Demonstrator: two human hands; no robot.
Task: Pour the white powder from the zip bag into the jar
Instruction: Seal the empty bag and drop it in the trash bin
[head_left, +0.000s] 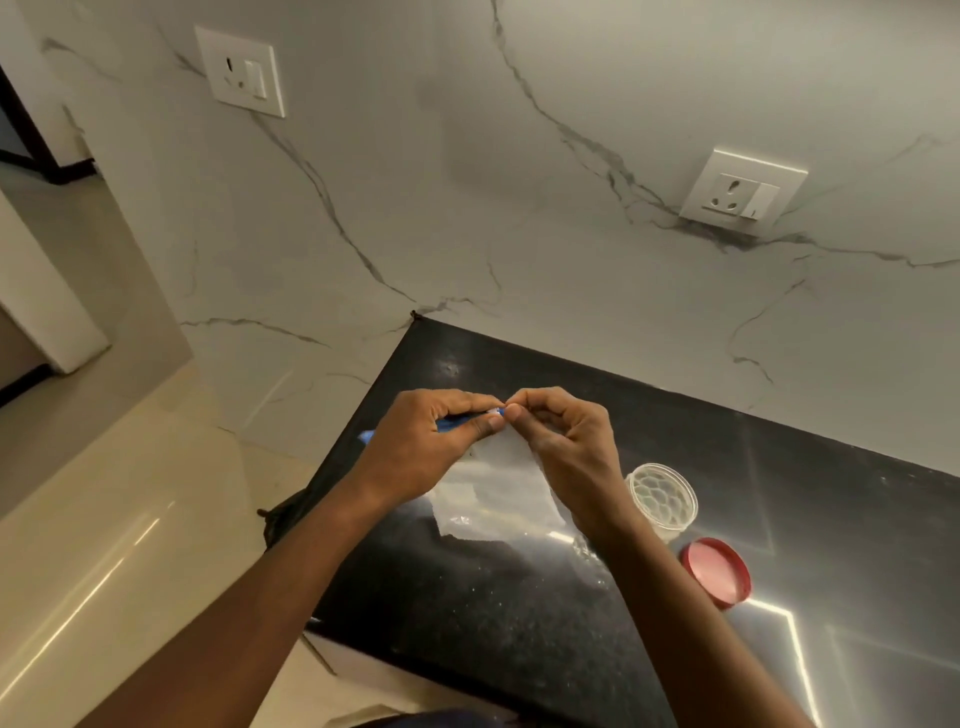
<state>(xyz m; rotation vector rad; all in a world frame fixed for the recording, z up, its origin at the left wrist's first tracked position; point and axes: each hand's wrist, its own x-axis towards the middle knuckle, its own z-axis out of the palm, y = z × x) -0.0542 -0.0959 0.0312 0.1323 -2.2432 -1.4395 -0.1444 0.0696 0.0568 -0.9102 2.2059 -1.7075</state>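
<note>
1. Pulling the blue strip apart too sharply could jerk the zip bag (498, 488) and spill powder onto the counter (519, 613), short of the open jar (662, 499).
2. The left hand (421, 447) and right hand (566, 441) each pinch the bag's top edge, thumbs nearly touching; the bag hangs below the fingers, just beside the jar.

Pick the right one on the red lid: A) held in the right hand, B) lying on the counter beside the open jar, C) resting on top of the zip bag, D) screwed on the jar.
B: the red lid lies flat on the black counter just next to the jar, whose mouth is open, while both hands pinch the top of the zip bag.
</note>
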